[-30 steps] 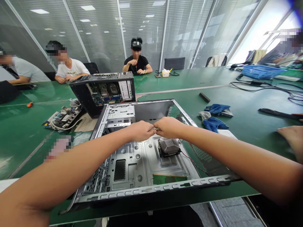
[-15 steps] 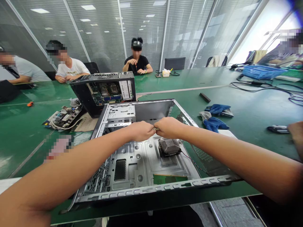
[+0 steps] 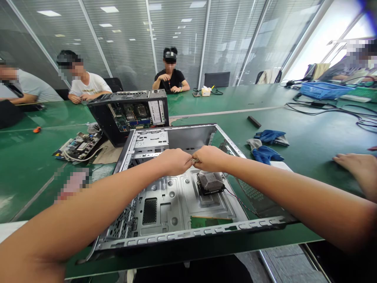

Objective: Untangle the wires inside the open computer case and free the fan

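Observation:
My left hand (image 3: 176, 162) and my right hand (image 3: 211, 158) meet above the middle of an open computer case (image 3: 182, 188) lying on its side. Both are closed, fingertips together, on a small pale, thin thing (image 3: 194, 160) that is mostly hidden between the fingers; its kind does not show. Just below my right hand, a finned CPU cooler (image 3: 211, 181) rests on the case's metal floor, its thin wires running to the right. A green circuit board (image 3: 206, 222) lies inside by the near rim, partly covered by it.
Behind stands another computer tower (image 3: 129, 116), its side open, with a loose motherboard (image 3: 79, 145) to its left. Blue-grey gloves (image 3: 266, 151) and a dark block (image 3: 254, 122) lie to the right. Another person's hand (image 3: 357, 169) rests at the right edge. Cables (image 3: 326, 105) and a blue basket (image 3: 326, 90) are farther back.
My hands stay almost in place, still together. At the right, the other person's hand has come further in, and the dark tool that lay there is no longer visible.

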`<action>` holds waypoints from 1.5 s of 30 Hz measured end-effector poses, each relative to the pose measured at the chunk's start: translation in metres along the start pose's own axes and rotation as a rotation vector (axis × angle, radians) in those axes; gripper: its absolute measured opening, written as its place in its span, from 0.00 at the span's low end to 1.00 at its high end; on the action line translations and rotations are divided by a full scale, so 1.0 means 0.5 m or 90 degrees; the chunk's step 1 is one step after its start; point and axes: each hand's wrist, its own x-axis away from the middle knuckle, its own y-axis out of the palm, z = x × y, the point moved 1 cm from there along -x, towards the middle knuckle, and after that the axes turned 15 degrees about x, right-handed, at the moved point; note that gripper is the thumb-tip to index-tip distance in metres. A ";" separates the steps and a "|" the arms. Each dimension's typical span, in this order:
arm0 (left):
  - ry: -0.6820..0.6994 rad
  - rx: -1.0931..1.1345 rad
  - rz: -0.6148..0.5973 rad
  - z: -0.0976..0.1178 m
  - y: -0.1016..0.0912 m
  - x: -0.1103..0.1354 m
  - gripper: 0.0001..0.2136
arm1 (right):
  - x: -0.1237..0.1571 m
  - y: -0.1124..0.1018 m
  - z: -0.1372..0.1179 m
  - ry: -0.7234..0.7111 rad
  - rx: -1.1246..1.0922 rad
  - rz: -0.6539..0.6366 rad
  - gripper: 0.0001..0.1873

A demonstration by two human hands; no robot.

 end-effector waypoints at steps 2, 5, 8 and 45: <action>0.010 -0.020 0.006 0.002 -0.001 0.001 0.21 | 0.000 -0.001 -0.001 -0.002 0.008 -0.005 0.19; 0.016 -0.050 0.012 0.005 -0.003 0.002 0.21 | 0.002 -0.003 -0.001 0.000 0.010 -0.014 0.20; 0.017 -0.073 0.013 0.007 -0.003 0.003 0.21 | 0.002 -0.004 -0.001 -0.002 0.005 -0.020 0.20; -0.086 0.819 -0.209 -0.014 0.015 -0.019 0.13 | 0.010 -0.016 0.002 -0.005 -0.012 0.057 0.11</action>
